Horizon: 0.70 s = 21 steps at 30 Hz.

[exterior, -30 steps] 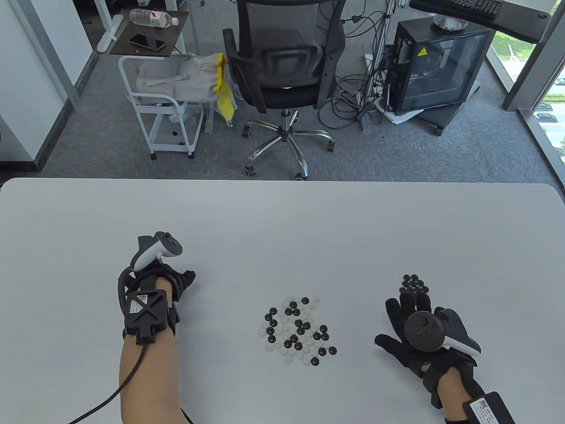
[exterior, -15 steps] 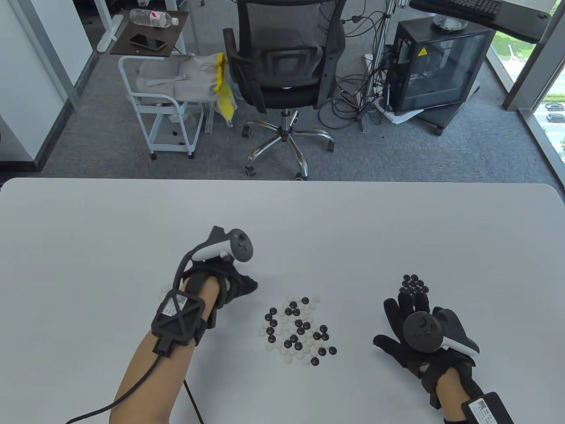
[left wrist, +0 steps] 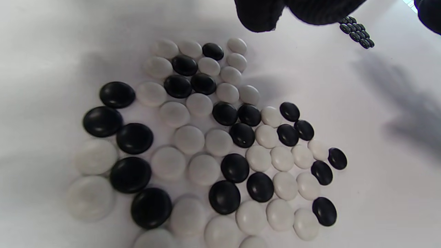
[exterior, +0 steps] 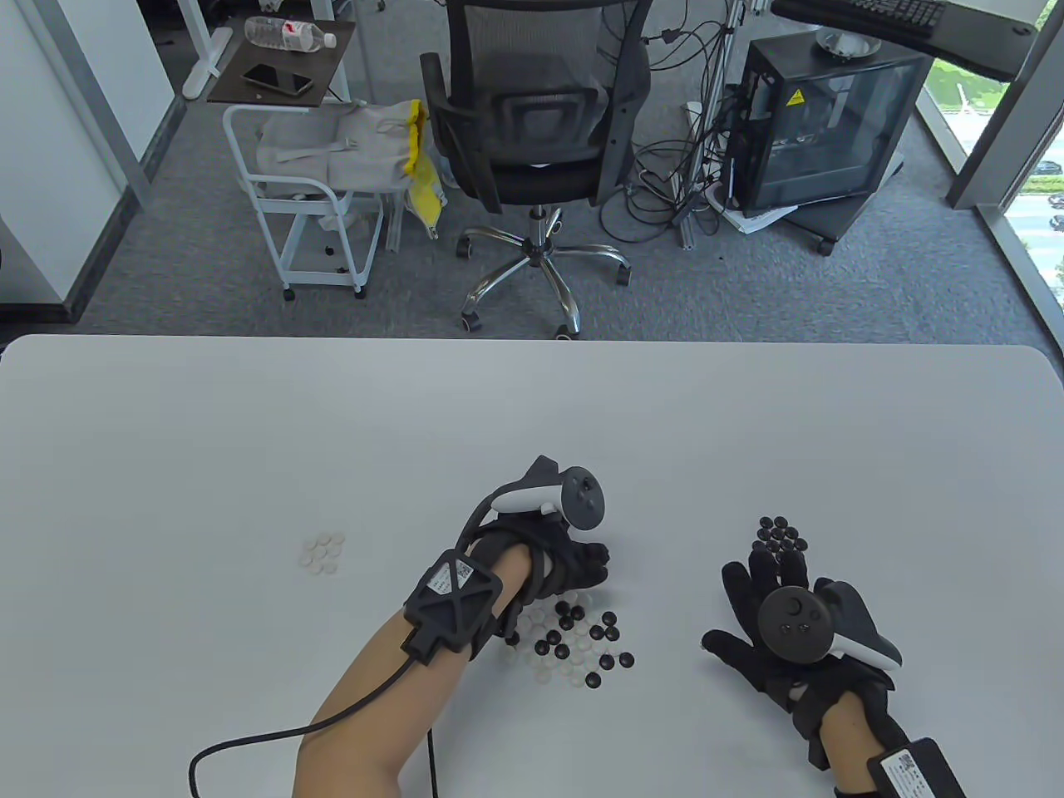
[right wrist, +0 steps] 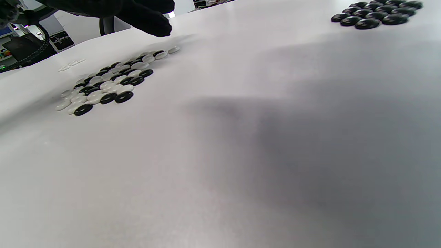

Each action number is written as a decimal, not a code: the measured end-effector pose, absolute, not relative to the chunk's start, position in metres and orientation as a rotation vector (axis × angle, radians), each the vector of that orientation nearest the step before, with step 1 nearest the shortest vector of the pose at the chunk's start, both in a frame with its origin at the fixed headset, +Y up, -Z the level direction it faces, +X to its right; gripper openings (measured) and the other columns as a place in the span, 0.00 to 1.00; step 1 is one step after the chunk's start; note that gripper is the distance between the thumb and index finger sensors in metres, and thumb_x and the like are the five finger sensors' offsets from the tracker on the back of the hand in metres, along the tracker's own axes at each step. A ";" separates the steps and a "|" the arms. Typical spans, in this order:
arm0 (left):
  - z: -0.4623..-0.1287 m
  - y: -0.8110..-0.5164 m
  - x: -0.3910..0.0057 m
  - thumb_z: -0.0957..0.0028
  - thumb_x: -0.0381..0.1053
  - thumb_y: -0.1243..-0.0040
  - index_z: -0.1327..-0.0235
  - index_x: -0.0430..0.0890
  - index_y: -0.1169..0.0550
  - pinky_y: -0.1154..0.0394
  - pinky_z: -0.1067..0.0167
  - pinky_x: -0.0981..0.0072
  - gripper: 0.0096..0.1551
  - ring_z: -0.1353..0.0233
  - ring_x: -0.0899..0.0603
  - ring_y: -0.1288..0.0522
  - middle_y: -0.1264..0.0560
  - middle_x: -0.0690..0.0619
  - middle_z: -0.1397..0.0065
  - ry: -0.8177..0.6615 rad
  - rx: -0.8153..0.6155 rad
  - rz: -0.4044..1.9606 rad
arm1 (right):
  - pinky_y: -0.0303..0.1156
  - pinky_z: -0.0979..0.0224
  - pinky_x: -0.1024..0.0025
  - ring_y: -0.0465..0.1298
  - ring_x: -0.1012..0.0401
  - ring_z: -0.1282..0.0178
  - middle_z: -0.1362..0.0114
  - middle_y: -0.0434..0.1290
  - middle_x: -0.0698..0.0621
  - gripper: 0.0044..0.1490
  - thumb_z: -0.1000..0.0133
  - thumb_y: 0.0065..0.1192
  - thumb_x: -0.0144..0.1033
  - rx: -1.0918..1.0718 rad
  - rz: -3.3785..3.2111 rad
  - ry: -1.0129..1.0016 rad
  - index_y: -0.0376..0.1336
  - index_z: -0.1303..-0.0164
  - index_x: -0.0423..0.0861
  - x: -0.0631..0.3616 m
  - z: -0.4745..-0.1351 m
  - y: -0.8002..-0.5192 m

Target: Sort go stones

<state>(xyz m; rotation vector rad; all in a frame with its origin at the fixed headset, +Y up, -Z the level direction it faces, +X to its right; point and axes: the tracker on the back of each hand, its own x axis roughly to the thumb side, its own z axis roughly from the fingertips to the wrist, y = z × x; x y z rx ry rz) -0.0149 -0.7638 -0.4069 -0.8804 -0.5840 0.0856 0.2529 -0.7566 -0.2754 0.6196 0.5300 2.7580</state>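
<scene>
Early in the sort, by the look of it. The mixed pile (exterior: 573, 636) of black and white stones lies under and just right of the left hand (exterior: 573, 565), which hovers over its far edge with fingers loosely curled, holding nothing visible. A small white pile (exterior: 322, 554) sits well left of that hand. The black pile (exterior: 780, 534) lies just past the right hand (exterior: 769, 598), flat with fingers spread (idle). Most stones remain unsorted.

Black and white stones (exterior: 582, 644), white table (exterior: 532, 416), black-gloved hands (exterior: 573, 565).
</scene>
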 end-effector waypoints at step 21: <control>-0.437 -0.767 -0.185 0.45 0.65 0.62 0.18 0.57 0.34 0.74 0.41 0.16 0.39 0.27 0.25 0.82 0.76 0.38 0.18 -0.032 -0.887 0.262 | 0.26 0.39 0.12 0.22 0.22 0.28 0.19 0.26 0.16 0.56 0.30 0.43 0.54 0.643 2.756 0.511 0.31 0.13 0.26 0.246 -0.274 -0.755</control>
